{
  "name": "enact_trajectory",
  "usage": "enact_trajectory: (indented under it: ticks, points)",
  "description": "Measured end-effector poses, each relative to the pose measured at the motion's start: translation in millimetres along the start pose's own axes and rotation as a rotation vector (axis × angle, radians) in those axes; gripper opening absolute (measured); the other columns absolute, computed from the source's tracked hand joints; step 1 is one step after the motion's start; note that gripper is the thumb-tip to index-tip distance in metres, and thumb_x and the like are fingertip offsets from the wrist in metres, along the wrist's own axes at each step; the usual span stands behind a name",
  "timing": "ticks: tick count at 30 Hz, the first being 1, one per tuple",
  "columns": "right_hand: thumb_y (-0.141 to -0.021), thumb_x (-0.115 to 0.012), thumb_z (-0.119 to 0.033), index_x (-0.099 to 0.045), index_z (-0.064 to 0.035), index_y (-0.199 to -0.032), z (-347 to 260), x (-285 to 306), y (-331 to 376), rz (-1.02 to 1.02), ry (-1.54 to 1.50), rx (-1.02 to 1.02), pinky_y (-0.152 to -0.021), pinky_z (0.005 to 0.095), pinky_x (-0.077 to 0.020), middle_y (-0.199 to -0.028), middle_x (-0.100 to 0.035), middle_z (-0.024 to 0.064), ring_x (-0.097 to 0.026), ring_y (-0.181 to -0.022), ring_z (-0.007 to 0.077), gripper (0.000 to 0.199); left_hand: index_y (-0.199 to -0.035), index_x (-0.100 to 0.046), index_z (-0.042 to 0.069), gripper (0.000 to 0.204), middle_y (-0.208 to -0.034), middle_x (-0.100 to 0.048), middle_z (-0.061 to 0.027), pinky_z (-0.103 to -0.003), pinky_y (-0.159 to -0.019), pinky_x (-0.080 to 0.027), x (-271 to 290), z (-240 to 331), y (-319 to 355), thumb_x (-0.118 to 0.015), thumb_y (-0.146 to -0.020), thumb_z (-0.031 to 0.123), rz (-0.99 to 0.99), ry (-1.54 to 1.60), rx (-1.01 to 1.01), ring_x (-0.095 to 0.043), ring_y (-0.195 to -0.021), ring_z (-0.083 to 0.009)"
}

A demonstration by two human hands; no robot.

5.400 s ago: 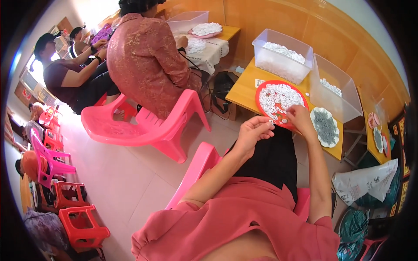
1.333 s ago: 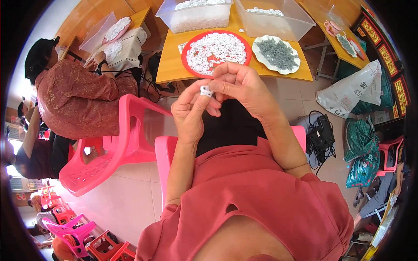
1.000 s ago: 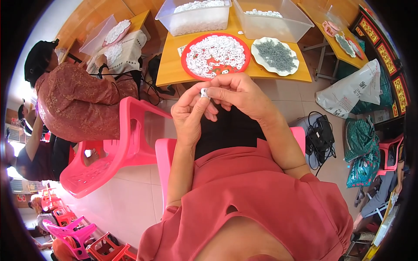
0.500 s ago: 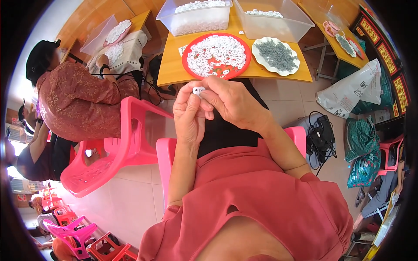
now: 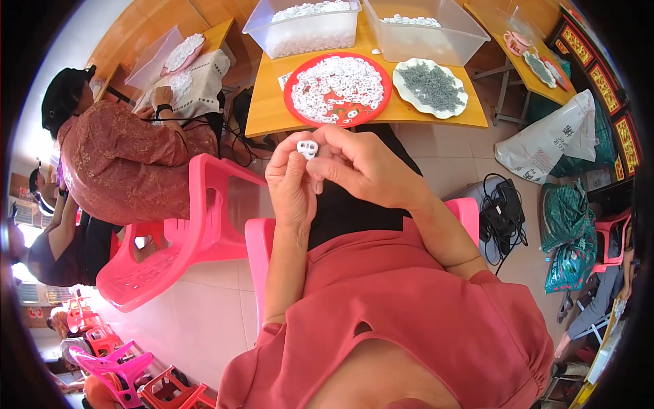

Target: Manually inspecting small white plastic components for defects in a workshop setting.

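Observation:
Above my lap, my left hand [image 5: 291, 185] pinches a small white plastic piece with two round holes [image 5: 307, 148] between thumb and fingers. The holes face up toward me. My right hand [image 5: 378, 170] is closed beside it, thumb and forefinger together near the piece's right side; whatever may be in that pinch is hidden. Just beyond my hands, a round red tray [image 5: 294, 114] carries many similar white pieces [image 5: 340, 78]. To its right, a white scalloped plate [image 5: 402, 88] holds a heap of small grey pieces [image 5: 436, 87].
Two clear plastic bins [image 5: 313, 31] [image 5: 436, 44] with white pieces stand at the back of the wooden table [image 5: 269, 112]. A person [image 5: 126, 153] sits at my left, beside a pink chair [image 5: 201, 204]. A cabled black device [image 5: 501, 211] and a white sack [image 5: 548, 140] are at right.
The white piece has turned so that its two holes now face up. My right fingers have shifted slightly down, and more of the piece shows.

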State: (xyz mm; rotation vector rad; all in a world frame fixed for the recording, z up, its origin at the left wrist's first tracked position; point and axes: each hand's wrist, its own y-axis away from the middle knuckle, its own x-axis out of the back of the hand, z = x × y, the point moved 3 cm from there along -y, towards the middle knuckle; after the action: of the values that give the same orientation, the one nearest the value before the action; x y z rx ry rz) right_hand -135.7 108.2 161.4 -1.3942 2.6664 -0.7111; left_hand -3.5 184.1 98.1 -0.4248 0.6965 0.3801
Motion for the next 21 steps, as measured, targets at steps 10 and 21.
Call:
enact_trajectory:
  ticks: [10, 21]
  points:
    - [-0.093, -0.07, -0.019, -0.055, -0.0007, -0.096, 11, -2, 0, 0.089, 0.608, 0.281, -0.059, 0.0414, -0.0527, -0.071, -0.065, 0.0155, -0.069, -0.067, 0.0323, 0.024, -0.129, -0.065, 0.0, 0.031, -0.093, -0.07, -0.003, -0.02, -0.046, -0.039, -3, -12, 10, -0.061, -0.109, 0.024, 0.05, 0.033, 0.025, -0.055, -0.058, -0.0048]
    - [-0.092, -0.066, -0.016, -0.05, -0.0023, -0.087, 29, -10, 3, 0.096, 0.657, 0.353, -0.045, 0.0408, -0.0478, -0.056, -0.056, 0.0125, -0.064, -0.05, 0.0305, 0.022, -0.122, -0.065, 0.003, 0.028, -0.094, -0.066, 0.0011, -0.018, -0.052, -0.038, -12, -24, 18, -0.056, -0.111, 0.027, 0.023, 0.057, -0.048, -0.051, -0.065, -0.0011]
